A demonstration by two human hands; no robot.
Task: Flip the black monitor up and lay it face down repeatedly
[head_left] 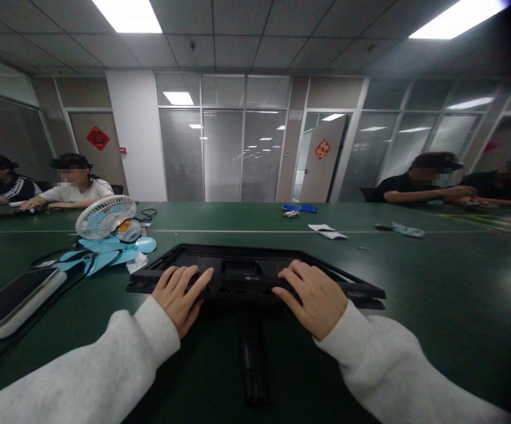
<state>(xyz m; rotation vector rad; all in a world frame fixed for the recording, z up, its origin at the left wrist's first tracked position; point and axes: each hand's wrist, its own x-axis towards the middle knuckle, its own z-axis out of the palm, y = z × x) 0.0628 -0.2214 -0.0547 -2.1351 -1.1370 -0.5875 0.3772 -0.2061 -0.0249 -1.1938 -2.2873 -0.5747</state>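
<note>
A black flat monitor (pixel 237 268) lies face down on the green table (pixel 436 294), its near edge toward me. My left hand (pixel 180 294) rests on that near edge at the left, fingers stretched out flat. My right hand (pixel 315 294) lies on the same edge at the right, fingers spread over the plastic. A dark cylindrical stand piece (pixel 251 359) lies on the table between my sleeves, just below the monitor.
A small white desk fan (pixel 107 217) stands at the left over light-blue items (pixel 105 253). A dark-screened device (pixel 14 300) lies at the far left. Papers (pixel 328 231) and blue objects (pixel 299 208) sit farther back. Other people sit at both far sides.
</note>
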